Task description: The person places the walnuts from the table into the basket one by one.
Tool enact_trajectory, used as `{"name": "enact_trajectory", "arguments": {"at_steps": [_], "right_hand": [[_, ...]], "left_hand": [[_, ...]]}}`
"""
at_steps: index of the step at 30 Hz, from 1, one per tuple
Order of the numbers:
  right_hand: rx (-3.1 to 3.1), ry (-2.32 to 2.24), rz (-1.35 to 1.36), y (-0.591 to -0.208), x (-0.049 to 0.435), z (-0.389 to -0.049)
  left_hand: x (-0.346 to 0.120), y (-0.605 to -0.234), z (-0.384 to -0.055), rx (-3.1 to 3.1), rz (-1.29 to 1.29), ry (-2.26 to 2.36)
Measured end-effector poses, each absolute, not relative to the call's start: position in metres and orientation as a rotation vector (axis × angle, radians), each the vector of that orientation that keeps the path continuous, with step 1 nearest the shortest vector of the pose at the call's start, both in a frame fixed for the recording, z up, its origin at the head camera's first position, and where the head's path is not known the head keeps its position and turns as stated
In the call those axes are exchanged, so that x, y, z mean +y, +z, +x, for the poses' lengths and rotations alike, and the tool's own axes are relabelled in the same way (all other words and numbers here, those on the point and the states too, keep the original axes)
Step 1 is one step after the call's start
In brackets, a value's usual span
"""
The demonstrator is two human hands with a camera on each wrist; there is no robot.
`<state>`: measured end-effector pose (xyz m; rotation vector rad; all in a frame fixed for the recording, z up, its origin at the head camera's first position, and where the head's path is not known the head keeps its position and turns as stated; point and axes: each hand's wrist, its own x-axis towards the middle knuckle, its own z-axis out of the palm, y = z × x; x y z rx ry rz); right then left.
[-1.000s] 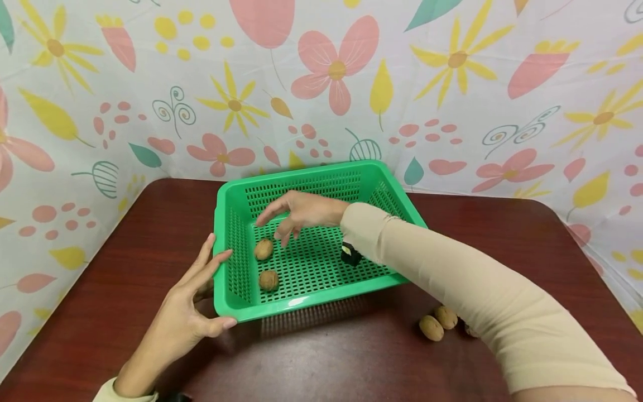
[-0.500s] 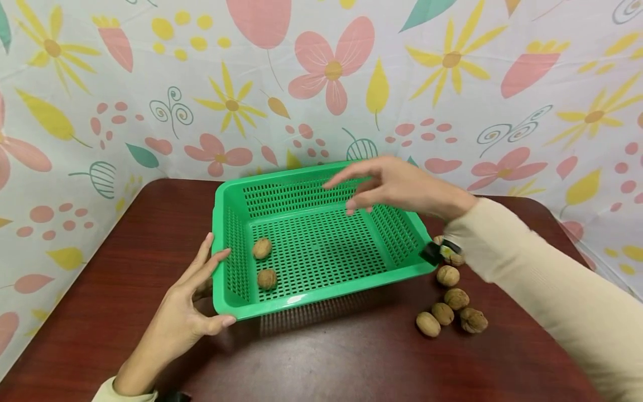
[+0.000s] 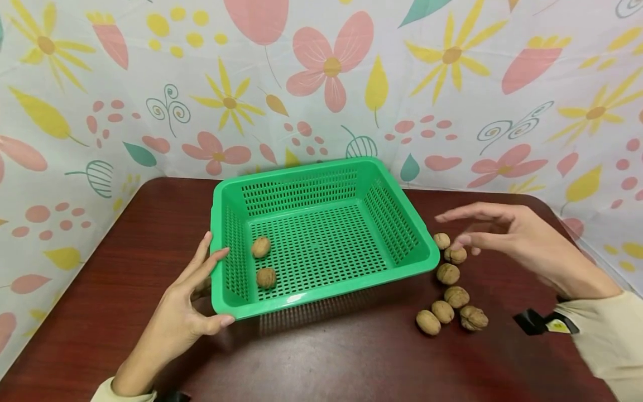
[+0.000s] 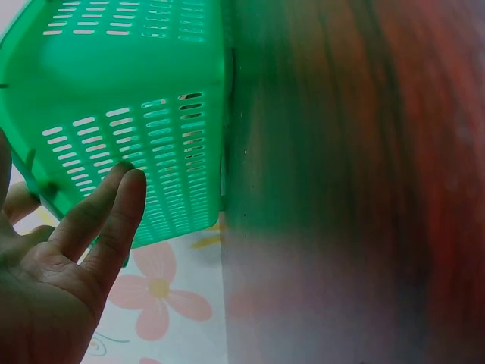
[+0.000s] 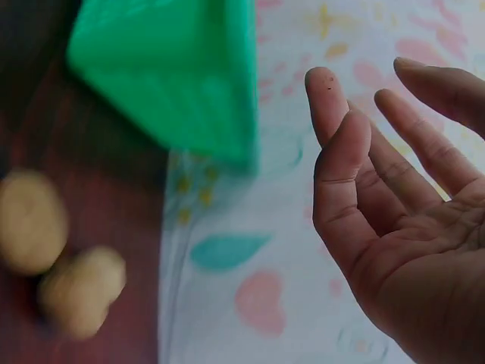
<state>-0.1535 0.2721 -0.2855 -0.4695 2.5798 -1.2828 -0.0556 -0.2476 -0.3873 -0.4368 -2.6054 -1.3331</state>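
1. Right hand (image 3: 527, 240): half-open, empty, over walnuts (image 3: 449, 274) at basket's (image 3: 296, 300) 4 o'clock.
2. Left hand (image 3: 183, 307): fingers spread, holding basket rim, 9 o'clock.
3. Risk: off-centre pinch could roll walnuts across surface (image 3: 326, 357).

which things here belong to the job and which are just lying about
Likely part of the job:
green basket, touched by the left hand
two walnuts inside it
seven loose walnuts near the right hand

Apparently just surroundings:
dark red table
floral backdrop
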Motion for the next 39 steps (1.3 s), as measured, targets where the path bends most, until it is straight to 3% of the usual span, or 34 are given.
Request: {"name": "enact_trajectory", "arguments": {"at_steps": [15, 39], "right_hand": [[2.467, -1.358, -0.448, -0.369, 0.341, -0.173], [2.406, -1.375, -0.421, -0.401, 0.345, -0.183]], "left_hand": [[-0.248, -0.388, -0.055, -2.625, -0.425, -1.302], [-0.247, -0.388, -0.055, -2.593, -0.445, -1.356]]}}
